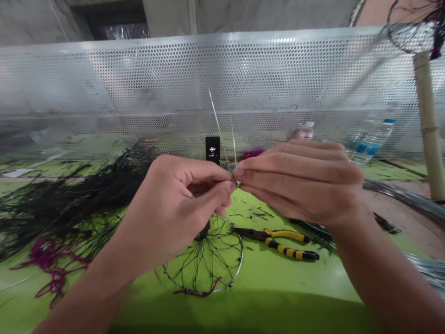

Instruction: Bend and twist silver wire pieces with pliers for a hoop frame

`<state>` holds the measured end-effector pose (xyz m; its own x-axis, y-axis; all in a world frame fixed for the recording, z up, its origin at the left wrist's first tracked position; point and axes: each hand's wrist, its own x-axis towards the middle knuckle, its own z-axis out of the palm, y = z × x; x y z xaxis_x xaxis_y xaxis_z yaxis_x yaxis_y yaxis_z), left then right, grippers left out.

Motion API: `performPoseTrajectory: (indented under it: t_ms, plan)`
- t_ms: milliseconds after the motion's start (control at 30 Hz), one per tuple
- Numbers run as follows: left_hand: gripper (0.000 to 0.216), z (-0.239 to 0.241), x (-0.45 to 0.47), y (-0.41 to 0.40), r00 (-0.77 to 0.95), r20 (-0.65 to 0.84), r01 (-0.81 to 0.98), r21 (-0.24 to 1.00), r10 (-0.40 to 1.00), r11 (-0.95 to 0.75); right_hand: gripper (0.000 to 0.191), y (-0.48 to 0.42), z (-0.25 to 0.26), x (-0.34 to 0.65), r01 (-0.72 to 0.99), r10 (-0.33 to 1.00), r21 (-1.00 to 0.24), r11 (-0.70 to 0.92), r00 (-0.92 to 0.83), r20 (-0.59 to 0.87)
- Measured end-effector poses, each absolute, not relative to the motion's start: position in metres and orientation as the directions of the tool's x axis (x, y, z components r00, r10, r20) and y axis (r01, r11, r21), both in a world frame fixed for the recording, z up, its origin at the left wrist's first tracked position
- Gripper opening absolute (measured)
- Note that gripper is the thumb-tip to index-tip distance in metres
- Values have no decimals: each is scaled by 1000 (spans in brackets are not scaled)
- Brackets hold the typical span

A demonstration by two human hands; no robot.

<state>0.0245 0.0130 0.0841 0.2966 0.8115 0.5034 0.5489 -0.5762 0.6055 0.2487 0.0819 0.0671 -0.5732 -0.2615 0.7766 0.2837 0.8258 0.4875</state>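
Note:
My left hand [181,204] and my right hand [302,181] meet fingertip to fingertip above the green table [278,297]. Both pinch thin pale wire strands [219,125] that stick up from between the fingers. Below the left hand hangs a metal ring with a black thread web [205,260]; a short purple thread trails from its lower rim. Whether the ring touches the table I cannot tell.
Yellow-and-black pliers [281,243] lie just right of the ring. A heap of black feathery strands [69,199] and purple cord [48,264] lies at the left. A perforated metal screen [222,83] stands behind, with a small black device [212,149] and a water bottle [368,141]. Wire coils [406,197] at right.

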Motion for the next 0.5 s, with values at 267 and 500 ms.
performPoseTrajectory:
  t_ms: [267,500]
  plan:
    - [19,81,25,10,279,632,642,438,723,-629,7,65,71,243,351,50,181,919,-559,828]
    - [11,79,29,11,313,674,688,324,669,-649,21,60,78,243,395,516,-332,856,-620,591]
